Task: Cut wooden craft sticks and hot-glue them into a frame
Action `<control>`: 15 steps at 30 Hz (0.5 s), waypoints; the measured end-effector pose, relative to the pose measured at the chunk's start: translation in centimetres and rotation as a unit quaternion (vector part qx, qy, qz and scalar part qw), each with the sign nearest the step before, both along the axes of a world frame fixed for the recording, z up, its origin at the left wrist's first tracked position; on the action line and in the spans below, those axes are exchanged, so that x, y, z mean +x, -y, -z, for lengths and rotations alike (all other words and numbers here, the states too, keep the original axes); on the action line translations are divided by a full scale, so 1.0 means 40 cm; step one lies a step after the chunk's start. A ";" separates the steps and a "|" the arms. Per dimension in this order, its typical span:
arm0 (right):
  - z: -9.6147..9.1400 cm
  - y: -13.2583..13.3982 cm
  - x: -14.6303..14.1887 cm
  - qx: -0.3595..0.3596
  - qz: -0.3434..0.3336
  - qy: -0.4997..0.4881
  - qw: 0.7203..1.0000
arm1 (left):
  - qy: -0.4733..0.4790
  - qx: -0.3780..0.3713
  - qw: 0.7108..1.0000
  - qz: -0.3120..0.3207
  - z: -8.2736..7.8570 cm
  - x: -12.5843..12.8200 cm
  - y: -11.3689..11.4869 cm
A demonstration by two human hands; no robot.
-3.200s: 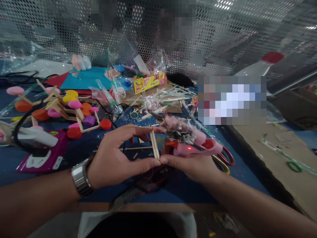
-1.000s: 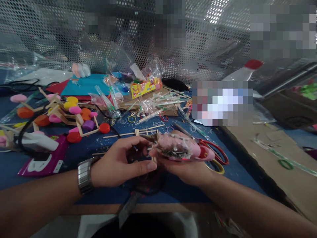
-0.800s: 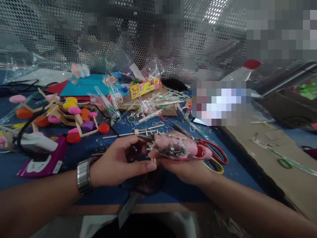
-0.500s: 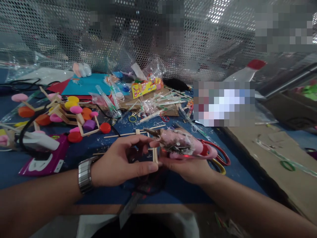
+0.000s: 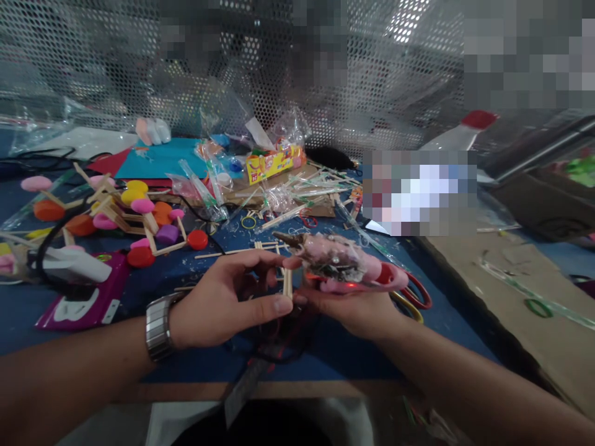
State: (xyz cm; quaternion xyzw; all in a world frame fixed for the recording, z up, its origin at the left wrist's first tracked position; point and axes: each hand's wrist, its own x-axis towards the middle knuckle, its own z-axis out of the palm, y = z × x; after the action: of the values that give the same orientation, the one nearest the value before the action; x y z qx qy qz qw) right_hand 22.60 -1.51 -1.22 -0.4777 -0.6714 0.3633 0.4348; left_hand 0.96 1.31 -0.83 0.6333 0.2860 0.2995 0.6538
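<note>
My left hand (image 5: pixel 232 294), with a metal watch on its wrist, pinches a small frame of wooden sticks (image 5: pixel 287 283) between thumb and fingers. In my right hand (image 5: pixel 351 310) is a pink hot glue gun (image 5: pixel 341 263), its dirty nozzle pointing left above the sticks. A small red light glows on the gun's side. The right fingertips come up close to the frame's lower end; whether they touch it I cannot tell. Behind the hands, more thin sticks (image 5: pixel 223 253) lie on the blue table. Red-handled scissors (image 5: pixel 418 292) lie partly hidden behind the glue gun.
To the left stands a stick model with coloured clay discs (image 5: pixel 139 205), beside a purple packet (image 5: pixel 93 306) with a white plug and cable. Further back are plastic bags, a yellow box (image 5: pixel 275 165) and blue card (image 5: pixel 160 158). Cardboard (image 5: pixel 506 291) covers the right side; a red-capped bottle (image 5: pixel 458 133) stands behind.
The stick frame has tilted and shifted slightly left in my left hand. The glue gun has moved a little, its nozzle slightly higher and further left.
</note>
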 end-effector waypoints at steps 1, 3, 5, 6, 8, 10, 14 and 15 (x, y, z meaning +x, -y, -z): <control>0.001 -0.001 -0.002 0.008 0.002 -0.007 1.000 | -0.002 0.000 1.000 0.001 0.000 0.000 0.000; 0.002 -0.001 -0.007 0.024 0.007 -0.026 0.999 | -0.005 -0.002 1.000 0.004 0.002 -0.001 0.002; 0.001 0.001 -0.013 0.024 0.017 -0.047 0.998 | -0.011 -0.002 1.000 0.006 0.005 -0.001 0.003; 0.001 0.002 -0.016 0.016 0.021 -0.054 0.998 | -0.015 -0.003 1.000 0.007 0.006 -0.001 0.004; 0.001 0.004 -0.020 -0.009 0.022 -0.064 0.998 | -0.019 -0.005 1.000 0.012 0.007 -0.002 0.005; 0.003 0.006 -0.022 -0.036 0.020 -0.066 0.997 | -0.019 -0.011 1.000 0.019 0.007 -0.002 0.005; 0.005 0.007 -0.020 -0.047 0.013 -0.070 0.996 | -0.021 -0.010 1.000 0.019 0.003 -0.004 0.005; 0.005 0.007 -0.020 -0.051 0.008 -0.075 0.996 | -0.022 -0.011 0.999 0.021 0.001 -0.005 0.005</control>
State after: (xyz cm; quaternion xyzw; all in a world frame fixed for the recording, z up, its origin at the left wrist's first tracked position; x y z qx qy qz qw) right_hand 21.81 -1.78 -1.42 -0.4758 -0.6138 0.4285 0.4619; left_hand 0.77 1.09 -0.88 0.6387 0.2907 0.2686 0.6598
